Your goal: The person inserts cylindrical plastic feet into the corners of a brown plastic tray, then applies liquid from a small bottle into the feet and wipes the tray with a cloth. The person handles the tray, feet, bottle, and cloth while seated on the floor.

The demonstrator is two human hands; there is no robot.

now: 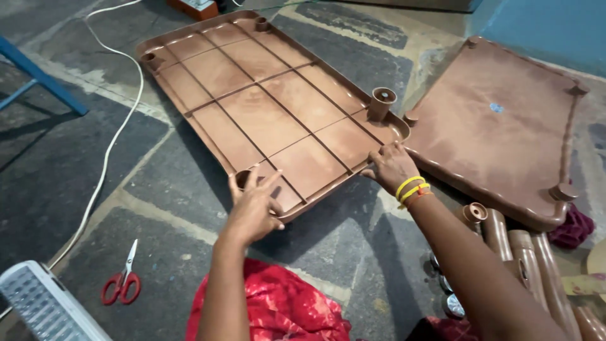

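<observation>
Two hands on ribbed brown tray (271, 107) | left hand (254, 208) fingers spread | right hand (391, 165) fingers gripping rim

The one camera sits on my head and looks steeply down and forward, close over my own arms. It takes in the stone floor (57, 158) ahead of my knees (no second view to compare).
</observation>
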